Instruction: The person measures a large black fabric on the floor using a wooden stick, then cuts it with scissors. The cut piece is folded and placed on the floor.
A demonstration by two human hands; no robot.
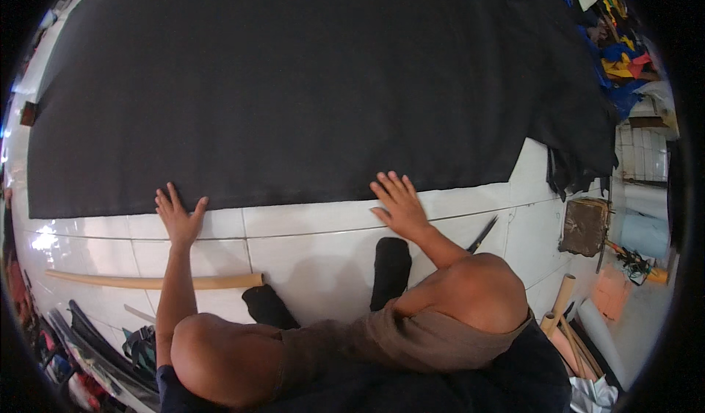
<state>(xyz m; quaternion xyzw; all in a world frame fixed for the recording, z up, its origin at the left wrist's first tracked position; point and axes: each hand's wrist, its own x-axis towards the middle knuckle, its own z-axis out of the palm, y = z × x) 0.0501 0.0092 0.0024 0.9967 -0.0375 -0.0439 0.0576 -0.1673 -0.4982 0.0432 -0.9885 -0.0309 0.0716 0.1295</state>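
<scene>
A large sheet of black fabric [308, 90] lies spread over the white tiled floor [316, 259], its near edge running across in front of me. My left hand [180, 218] rests flat with fingers spread, its fingertips on that edge toward the left. Farther right, my right hand [400, 206] also lies flat on the same edge, fingers stretched onto the cloth. Neither hand grips anything. At the sheet's right end the cloth is cut in a notch and hangs in ragged folds [569, 167].
A long cardboard tube [154, 281] lies left of my feet. A dark pointed tool [482, 234] sits partly behind my right knee. On the right are a worn brown block [584, 226], upright tubes [565, 299] and coloured scraps [624, 66]. A small dark block [29, 113] touches the cloth's left edge.
</scene>
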